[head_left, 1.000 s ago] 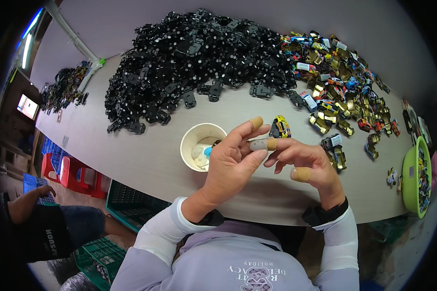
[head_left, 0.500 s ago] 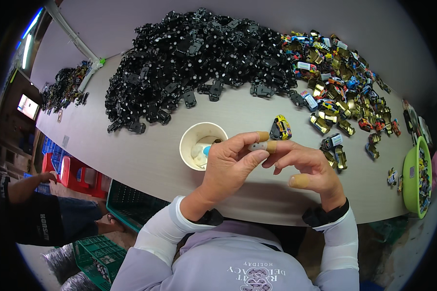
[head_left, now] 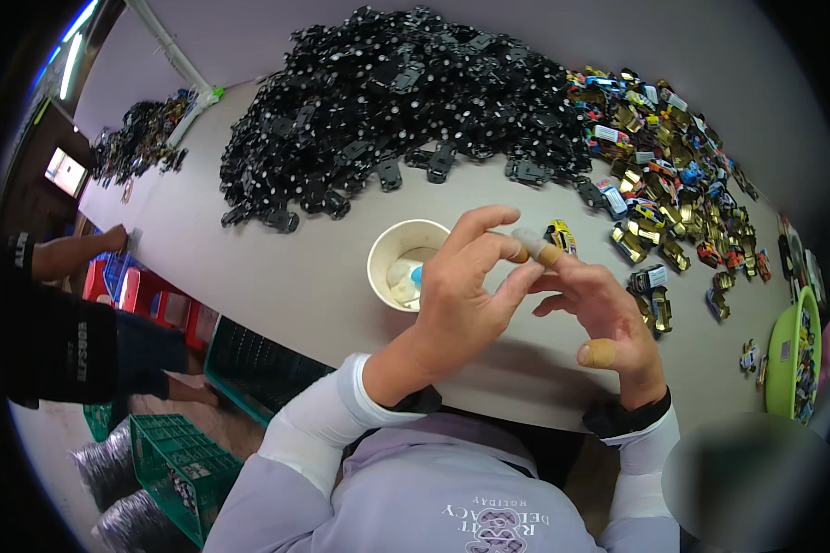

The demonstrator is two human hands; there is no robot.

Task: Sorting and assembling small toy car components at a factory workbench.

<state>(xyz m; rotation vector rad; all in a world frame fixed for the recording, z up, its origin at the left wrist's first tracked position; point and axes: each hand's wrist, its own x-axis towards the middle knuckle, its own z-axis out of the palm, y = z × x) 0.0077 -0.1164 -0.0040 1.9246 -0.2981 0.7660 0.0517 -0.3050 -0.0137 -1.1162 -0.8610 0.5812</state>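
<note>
My left hand [head_left: 470, 286] is raised over the table, its thumb and bent fingers closed around a fingertip of my right hand [head_left: 609, 309]. That fingertip wears a grey-white cover [head_left: 528, 242] with a tan band below it. Tan tape [head_left: 598, 352] wraps my right thumb, which stands apart from the other fingers. My right hand holds nothing that shows. Just behind the hands lies a yellow toy car [head_left: 560, 237], partly hidden by the fingers. Left of them stands a white tub [head_left: 378, 267] with pale and blue bits inside.
A big heap of black toy car chassis [head_left: 406, 101] covers the table's back. Colourful toy car shells [head_left: 655, 175] lie at right, by a green basin [head_left: 780, 359]. Green crates [head_left: 171, 461] and a person [head_left: 74, 323] are at left. Something blurred and round [head_left: 747, 479] fills the lower right.
My head view has shifted. The left fingers have changed their hold on the right fingertip, one of them now lifted above the grey cover. A blurred round shape has appeared at lower right.
</note>
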